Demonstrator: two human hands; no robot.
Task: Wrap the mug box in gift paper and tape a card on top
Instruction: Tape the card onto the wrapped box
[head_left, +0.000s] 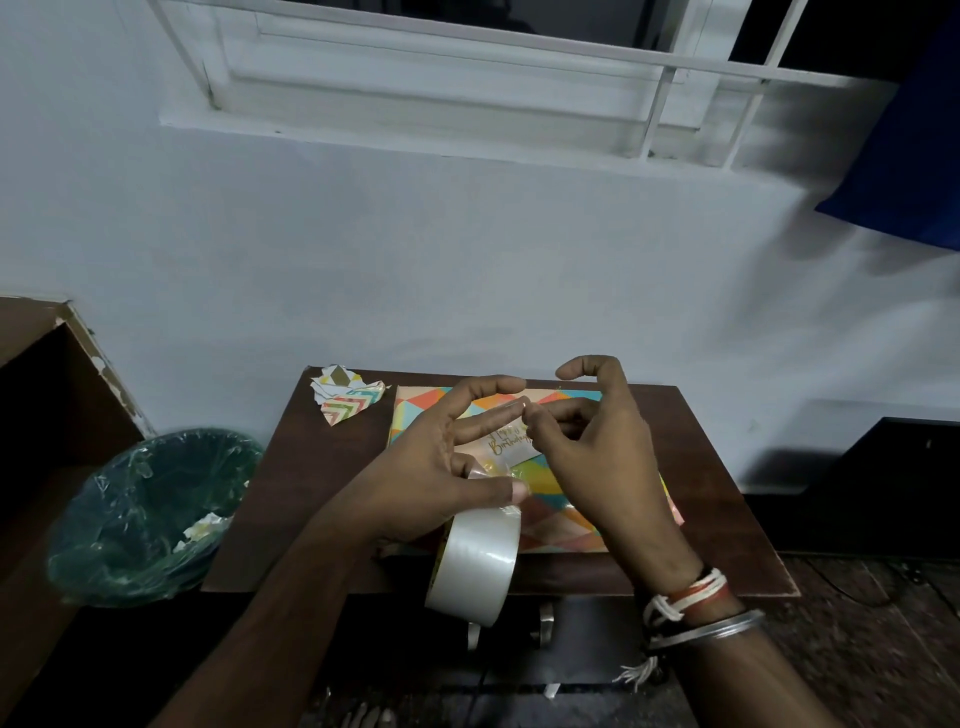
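Observation:
The mug box, wrapped in paper with coloured triangles, lies on the small dark wooden table. A white card with gold "Birthday" writing rests on its top, partly hidden by my fingers. My left hand holds the roll of clear tape with thumb and lower fingers, its upper fingers stretched out over the box. My right hand is above the box and pinches a strip of tape pulled from the roll against my left fingertip.
A crumpled scrap of wrapping paper lies at the table's far left corner. A green bin lined with plastic stands left of the table. A brown cabinet is at the far left, a wall behind.

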